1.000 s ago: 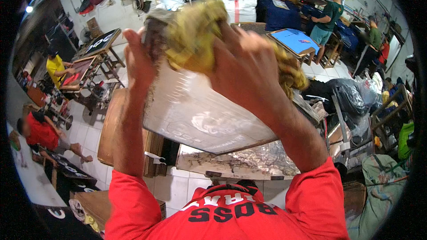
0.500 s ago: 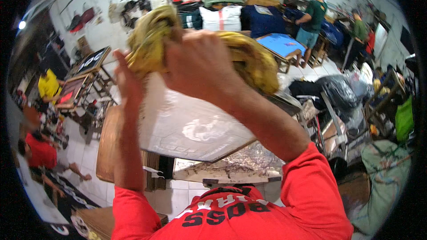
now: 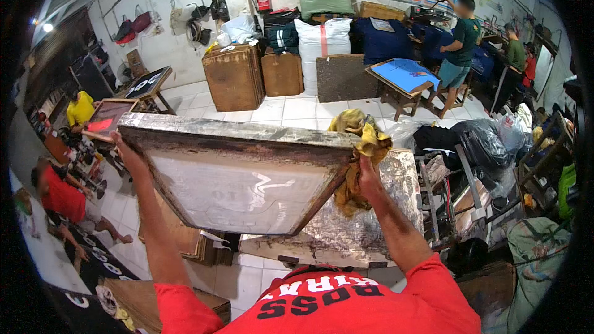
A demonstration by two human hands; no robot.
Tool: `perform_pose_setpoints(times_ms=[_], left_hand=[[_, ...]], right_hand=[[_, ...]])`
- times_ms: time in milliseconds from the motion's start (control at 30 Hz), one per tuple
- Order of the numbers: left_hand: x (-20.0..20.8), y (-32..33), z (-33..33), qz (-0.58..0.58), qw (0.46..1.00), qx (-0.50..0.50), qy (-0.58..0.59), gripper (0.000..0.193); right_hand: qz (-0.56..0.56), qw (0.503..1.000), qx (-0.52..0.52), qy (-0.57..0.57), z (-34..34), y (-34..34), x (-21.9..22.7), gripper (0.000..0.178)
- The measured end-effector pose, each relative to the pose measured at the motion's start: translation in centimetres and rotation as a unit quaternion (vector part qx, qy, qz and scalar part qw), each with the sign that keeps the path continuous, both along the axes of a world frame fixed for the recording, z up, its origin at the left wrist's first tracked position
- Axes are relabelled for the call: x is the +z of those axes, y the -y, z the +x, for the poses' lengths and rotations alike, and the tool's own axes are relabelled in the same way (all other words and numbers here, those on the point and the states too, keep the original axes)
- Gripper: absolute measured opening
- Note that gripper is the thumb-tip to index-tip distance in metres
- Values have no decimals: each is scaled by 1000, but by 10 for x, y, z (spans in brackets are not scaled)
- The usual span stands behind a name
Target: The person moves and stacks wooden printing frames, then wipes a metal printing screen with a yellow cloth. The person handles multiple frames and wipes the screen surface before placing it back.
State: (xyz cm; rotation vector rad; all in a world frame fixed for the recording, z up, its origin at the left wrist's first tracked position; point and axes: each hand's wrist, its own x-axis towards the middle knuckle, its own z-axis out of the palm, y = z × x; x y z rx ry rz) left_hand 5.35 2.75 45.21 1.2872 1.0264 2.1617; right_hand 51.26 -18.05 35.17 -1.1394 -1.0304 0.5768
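A screen-printing frame (image 3: 235, 192) with a pale stretched mesh and a worn, stained border hangs tilted in front of me, above the table. Faint light shapes show on its mesh. My left hand (image 3: 119, 143) grips the frame's left side near the upper corner, its fingers partly hidden behind the edge. At the right side, my right hand (image 3: 369, 179) is closed round a crumpled yellow rag (image 3: 362, 133), which is pressed against the frame's right edge and hangs down beside it. Below lies a stained, shiny worktable (image 3: 396, 210).
Brown boards (image 3: 232, 77) and a white sack (image 3: 323, 55) stand by the far wall. A low table with a blue top (image 3: 402, 77) is at the back right, beside a person in green (image 3: 464, 43). Black plastic bags (image 3: 489, 142) crowd the right; a person in red (image 3: 62, 201) sits left.
My hands have moved apart to opposite sides of the frame. The right one went rightward with the rag, which was bunched across the upper edge. The frame's tilt has changed, showing its upper bar.
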Motion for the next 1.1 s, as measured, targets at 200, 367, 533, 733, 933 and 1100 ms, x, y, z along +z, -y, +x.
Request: perform_pose_setpoints(times_ms=[200,367,533,733,933,1100], left_hand=[[-31,41,22,-53,967,-139,208,65],[-84,84,78,-82,910,-304,268,70],[-13,85,131,80,994,24,-75,53],[59,107,192,0,938,-164,-305,56],[38,57,108,-37,991,26,-127,73],[6,42,69,-40,983,29,-178,82]], right_hand=[[164,973,-122,110,-4,13,80,33],[206,890,-150,378,-8,28,190,19],[186,836,-155,492,-38,6,214,23],[277,775,-114,557,-77,-23,184,22],[57,853,3,519,-30,-5,93,39],[51,823,36,565,-1,-10,73,35]])
